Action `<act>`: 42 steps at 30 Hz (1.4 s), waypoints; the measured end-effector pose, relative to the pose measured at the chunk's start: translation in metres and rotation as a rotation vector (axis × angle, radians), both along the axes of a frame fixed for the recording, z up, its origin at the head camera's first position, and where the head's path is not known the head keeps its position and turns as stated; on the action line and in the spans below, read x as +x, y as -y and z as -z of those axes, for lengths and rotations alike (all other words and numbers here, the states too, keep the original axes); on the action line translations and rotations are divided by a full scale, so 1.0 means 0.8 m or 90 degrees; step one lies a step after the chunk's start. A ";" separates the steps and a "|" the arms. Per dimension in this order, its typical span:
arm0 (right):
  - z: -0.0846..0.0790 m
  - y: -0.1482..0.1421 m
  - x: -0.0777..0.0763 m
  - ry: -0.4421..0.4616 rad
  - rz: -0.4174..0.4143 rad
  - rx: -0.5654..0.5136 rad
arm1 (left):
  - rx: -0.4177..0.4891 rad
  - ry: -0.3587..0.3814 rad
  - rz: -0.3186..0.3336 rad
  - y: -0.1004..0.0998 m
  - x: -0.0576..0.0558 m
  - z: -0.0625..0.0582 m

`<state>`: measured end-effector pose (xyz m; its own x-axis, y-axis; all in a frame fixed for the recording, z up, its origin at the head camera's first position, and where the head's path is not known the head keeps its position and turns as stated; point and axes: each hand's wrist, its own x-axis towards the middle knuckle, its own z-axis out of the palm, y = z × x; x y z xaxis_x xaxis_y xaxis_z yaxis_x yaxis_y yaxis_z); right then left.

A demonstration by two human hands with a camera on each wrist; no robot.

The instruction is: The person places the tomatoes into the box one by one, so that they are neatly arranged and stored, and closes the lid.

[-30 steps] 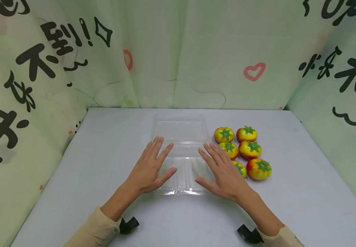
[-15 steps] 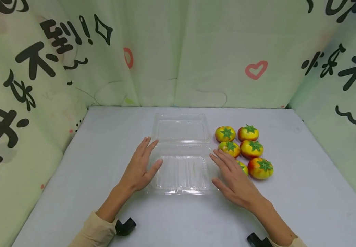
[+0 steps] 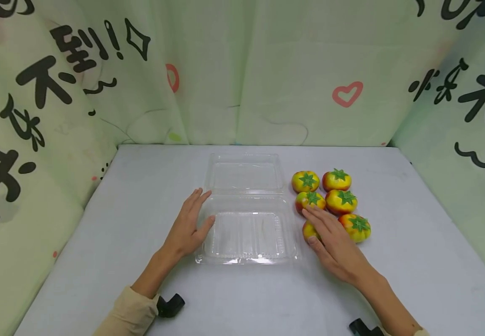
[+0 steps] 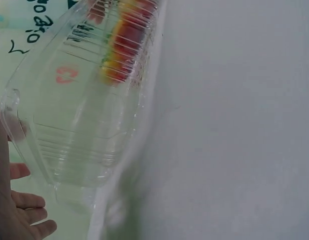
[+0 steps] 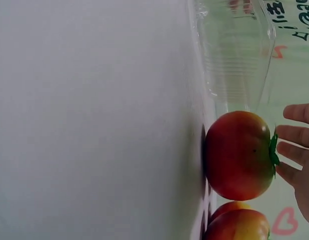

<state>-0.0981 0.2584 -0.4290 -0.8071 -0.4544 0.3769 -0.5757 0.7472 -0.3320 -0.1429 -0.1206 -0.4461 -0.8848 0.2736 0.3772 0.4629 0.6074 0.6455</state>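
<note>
A clear plastic clamshell box (image 3: 244, 233) lies unfolded on the table, its lid (image 3: 244, 172) spread flat toward the back. My left hand (image 3: 187, 228) is at the box's left edge, fingers straight and thumb out over the rim. To the right of the box sit several yellow-red tomatoes (image 3: 341, 202) with green star-shaped tops, in two columns. My right hand (image 3: 336, 247) hovers over the front left tomato (image 3: 309, 232), partly hiding it. In the right wrist view its fingers (image 5: 294, 135) are stretched out beside the green top of a tomato (image 5: 239, 155).
The white table (image 3: 242, 303) is enclosed by pale green curtains (image 3: 208, 93) with black writing and red hearts. A black wrist mount (image 3: 171, 305) sticks out from the left sleeve, and another (image 3: 364, 327) is by the right forearm.
Both hands have spread apart from above the box. The left has drawn to its left edge, and the right has shifted right over the front left tomato. Box and tomatoes stay put.
</note>
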 end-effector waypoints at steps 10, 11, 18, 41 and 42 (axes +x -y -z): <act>-0.004 -0.014 -0.008 -0.014 0.011 0.045 | 0.021 0.039 -0.006 0.005 -0.010 0.006; -0.004 -0.016 -0.008 -0.015 0.011 0.049 | 0.020 0.046 -0.006 0.005 -0.011 0.007; -0.002 -0.022 -0.011 -0.036 -0.005 0.066 | 0.022 0.069 -0.002 0.004 -0.013 0.008; -0.006 -0.022 -0.014 -0.052 -0.001 0.106 | 0.009 0.062 0.006 -0.002 -0.015 0.009; -0.006 -0.022 -0.014 -0.052 0.000 0.106 | 0.007 0.063 0.005 -0.002 -0.015 0.008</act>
<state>-0.1096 0.2757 -0.4243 -0.7768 -0.5161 0.3609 -0.5957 0.7881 -0.1550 -0.1546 -0.1193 -0.4529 -0.9158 0.2771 0.2907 0.4011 0.5964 0.6952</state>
